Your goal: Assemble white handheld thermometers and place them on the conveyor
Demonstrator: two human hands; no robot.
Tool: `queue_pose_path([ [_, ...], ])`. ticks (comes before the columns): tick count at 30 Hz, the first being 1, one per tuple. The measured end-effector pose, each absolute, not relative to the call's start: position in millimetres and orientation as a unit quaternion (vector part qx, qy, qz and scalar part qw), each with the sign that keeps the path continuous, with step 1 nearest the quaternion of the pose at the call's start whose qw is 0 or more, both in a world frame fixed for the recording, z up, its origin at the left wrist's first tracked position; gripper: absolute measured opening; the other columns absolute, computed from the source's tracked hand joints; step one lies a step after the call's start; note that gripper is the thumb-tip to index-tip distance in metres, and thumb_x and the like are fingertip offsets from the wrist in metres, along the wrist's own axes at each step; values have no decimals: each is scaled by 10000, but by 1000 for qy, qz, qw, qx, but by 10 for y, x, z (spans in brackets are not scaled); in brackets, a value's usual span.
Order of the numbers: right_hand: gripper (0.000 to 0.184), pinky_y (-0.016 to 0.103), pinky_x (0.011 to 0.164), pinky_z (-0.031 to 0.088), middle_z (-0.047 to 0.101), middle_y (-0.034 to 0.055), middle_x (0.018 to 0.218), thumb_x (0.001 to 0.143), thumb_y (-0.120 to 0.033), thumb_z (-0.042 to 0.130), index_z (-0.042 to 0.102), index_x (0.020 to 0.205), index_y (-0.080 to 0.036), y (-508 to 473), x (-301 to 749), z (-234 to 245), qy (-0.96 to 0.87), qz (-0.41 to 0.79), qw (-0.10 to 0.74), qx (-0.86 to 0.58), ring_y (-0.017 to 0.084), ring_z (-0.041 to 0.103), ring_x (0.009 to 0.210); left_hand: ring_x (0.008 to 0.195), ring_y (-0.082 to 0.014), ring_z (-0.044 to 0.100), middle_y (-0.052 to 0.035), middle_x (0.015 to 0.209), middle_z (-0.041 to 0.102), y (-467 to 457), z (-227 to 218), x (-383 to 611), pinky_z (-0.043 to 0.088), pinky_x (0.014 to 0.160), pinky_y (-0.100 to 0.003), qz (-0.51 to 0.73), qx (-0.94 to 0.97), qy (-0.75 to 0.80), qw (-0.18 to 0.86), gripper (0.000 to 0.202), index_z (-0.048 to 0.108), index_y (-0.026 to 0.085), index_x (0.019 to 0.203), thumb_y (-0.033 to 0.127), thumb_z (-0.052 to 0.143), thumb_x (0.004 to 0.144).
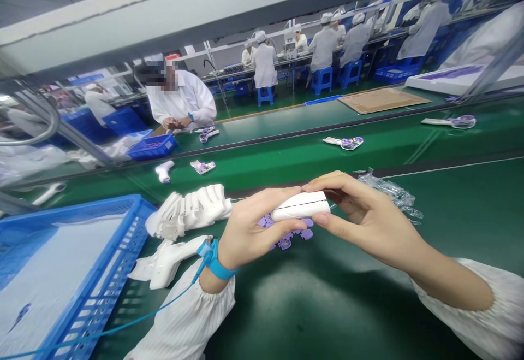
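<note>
Between my two hands is a white plastic housing [301, 207] with a dark seam running along its length. My left hand [256, 220] grips its left end between thumb and fingers. The right end is pinched by my right hand [360, 215], whose thumb lies on the near edge. Below and behind the housing, small purple plastic parts [285, 241] lie on the green table, partly covered by my left hand. Left of my left hand rest a row of white curved shells [190, 210] and a white handle-shaped shell [176, 259].
A blue plastic basket [88, 272] stands at the left, a blue wrist-strap cord [159, 311] crossing it. Clear plastic pieces [388, 190] lie behind my right hand. Beyond runs a green belt [266, 160] carrying white-and-purple assemblies [347, 142]. A co-worker [180, 98] is across it.
</note>
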State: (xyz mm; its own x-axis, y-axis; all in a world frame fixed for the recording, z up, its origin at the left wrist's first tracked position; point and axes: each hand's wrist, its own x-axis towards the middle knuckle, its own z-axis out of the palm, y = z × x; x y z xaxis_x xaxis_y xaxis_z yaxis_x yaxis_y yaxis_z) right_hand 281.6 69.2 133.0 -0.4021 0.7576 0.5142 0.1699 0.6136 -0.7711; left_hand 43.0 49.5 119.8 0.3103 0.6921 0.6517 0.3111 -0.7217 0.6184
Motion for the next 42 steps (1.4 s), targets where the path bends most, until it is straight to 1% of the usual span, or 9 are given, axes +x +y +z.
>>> queue_pose_path([
  [7, 252, 344, 862, 692, 777, 56, 1147, 973, -375, 811, 761, 1211, -313, 676, 2812, 1324, -769, 332, 465, -287, 244, 780, 1044, 1164, -271, 788, -80, 1302, 820, 461, 1202, 453, 624, 1041, -367, 504, 775, 315, 217, 398, 783, 241, 1337, 310, 856, 952],
  [12, 263, 370, 899, 676, 763, 57, 1187, 988, -311, 801, 746, 1244, -337, 701, 2806, 1228, -785, 293, 488, -246, 252, 752, 1117, 1192, -282, 770, -101, 1324, 805, 476, 1200, 450, 615, 1056, -391, 510, 775, 301, 220, 415, 768, 233, 1358, 366, 836, 970],
  [17, 231, 361, 794, 669, 760, 64, 1134, 1001, -355, 787, 733, 1225, -343, 624, 2770, 1212, -773, 272, 518, -246, 253, 748, 1043, 1193, -264, 780, -92, 1317, 814, 422, 1197, 491, 624, 1040, -347, 537, 768, 277, 211, 363, 774, 226, 1353, 314, 800, 1001],
  [21, 216, 377, 799, 667, 787, 50, 1052, 968, -371, 827, 763, 1173, -346, 556, 2800, 1294, -778, 244, 526, -241, 249, 748, 972, 1200, -271, 786, -112, 1337, 806, 368, 1181, 550, 635, 1052, -350, 554, 773, 252, 180, 400, 758, 210, 1381, 348, 789, 1007],
  [25, 216, 349, 782, 651, 802, 25, 1024, 948, -351, 853, 788, 1154, -351, 541, 2821, 1318, -771, 257, 528, -244, 228, 748, 942, 1186, -250, 797, -133, 1309, 814, 353, 1155, 600, 641, 1042, -308, 577, 770, 229, 149, 396, 758, 171, 1375, 353, 770, 1023],
  [30, 209, 327, 795, 651, 803, 21, 1019, 939, -318, 862, 803, 1135, -357, 564, 2795, 1258, -756, 280, 538, -245, 216, 753, 960, 1170, -250, 804, -125, 1284, 824, 368, 1122, 617, 653, 1028, -320, 580, 764, 246, 139, 356, 774, 185, 1346, 364, 743, 1041],
  [37, 232, 333, 801, 652, 772, 50, 1096, 975, -370, 821, 790, 1205, -372, 664, 2778, 1224, -753, 306, 534, -233, 229, 738, 1020, 1163, -232, 805, -92, 1308, 820, 413, 1078, 601, 638, 1051, -286, 587, 749, 263, 161, 447, 768, 219, 1384, 395, 819, 975],
  [40, 236, 329, 830, 651, 753, 50, 1120, 990, -412, 799, 778, 1223, -374, 730, 2799, 1217, -757, 324, 522, -225, 225, 731, 1043, 1123, -249, 816, -90, 1342, 807, 414, 1052, 604, 668, 1004, -312, 592, 725, 274, 221, 597, 721, 250, 1461, 495, 827, 927],
  [42, 227, 314, 833, 650, 740, 49, 1136, 1004, -422, 779, 771, 1225, -372, 767, 2811, 1210, -753, 341, 516, -224, 218, 726, 1054, 1079, -249, 827, -89, 1351, 802, 407, 1051, 599, 686, 947, -315, 590, 708, 281, 267, 605, 712, 260, 1475, 525, 802, 939],
])
